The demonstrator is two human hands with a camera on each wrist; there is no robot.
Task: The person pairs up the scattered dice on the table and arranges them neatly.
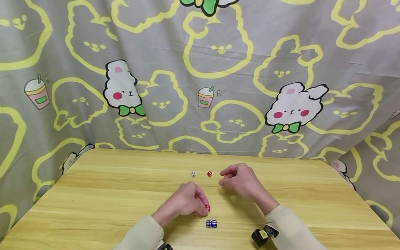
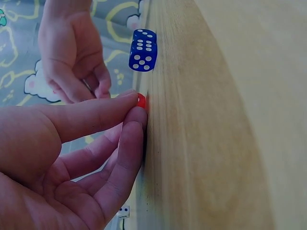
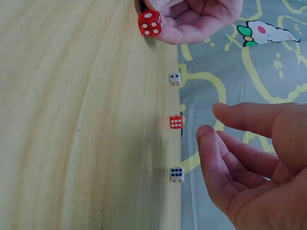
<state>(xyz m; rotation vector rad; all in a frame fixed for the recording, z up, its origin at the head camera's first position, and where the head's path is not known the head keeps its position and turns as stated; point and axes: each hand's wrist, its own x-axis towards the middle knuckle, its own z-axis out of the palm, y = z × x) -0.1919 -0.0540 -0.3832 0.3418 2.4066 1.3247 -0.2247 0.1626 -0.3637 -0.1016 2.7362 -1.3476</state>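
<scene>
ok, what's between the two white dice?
In the right wrist view, a red die sits between one white die and the other white die, with gaps on both sides.

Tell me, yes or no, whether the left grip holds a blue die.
No, the left grip pinches a red die, while the two blue dice sit on the table.

Wooden table [image 1: 102, 187]; grey cartoon-print curtain [image 1: 195, 73] behind.
</scene>
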